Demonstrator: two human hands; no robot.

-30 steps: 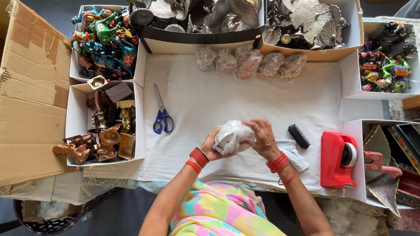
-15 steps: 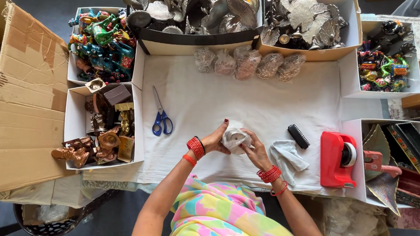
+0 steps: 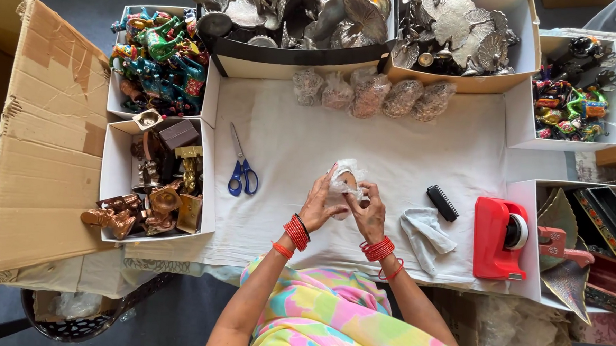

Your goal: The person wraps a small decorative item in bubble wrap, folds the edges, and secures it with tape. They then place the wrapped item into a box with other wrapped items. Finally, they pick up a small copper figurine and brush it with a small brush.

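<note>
Change: since the earlier frames the small brown object in crinkled clear plastic wrap (image 3: 347,184) has been lifted a little further up the cloth, and the wrap has been gathered closer about it; both hands have been brought nearer together.
Left hand (image 3: 318,207): held against the left side of the wrapped object, fingers (image 3: 327,179) closed narrowly on the plastic, red bangles at the wrist.
Right hand (image 3: 368,214): pressed against the lower right of the same bundle, fingers curled tightly on the wrap, red bangles at the wrist.
Held thing: raised just above the middle of the white cloth-covered worktop (image 3: 392,149), between the two hands; its exact shape cannot be told through the plastic.
Left of the hands: blue-handled scissors (image 3: 240,166) are laid on the cloth, well apart from the bundle.
Right of the hands: a crumpled white rag (image 3: 424,235) is seen near the right wrist, a black ribbed comb-like piece (image 3: 442,202) just beyond it, and a red tape dispenser (image 3: 498,237) further right.
Far edge: five small plastic-wrapped bundles (image 3: 371,93) are lined up along the cloth.
Left side: a white box of bronze-coloured figurines (image 3: 156,187) is set beside a large open brown cardboard carton (image 3: 43,141).
</note>
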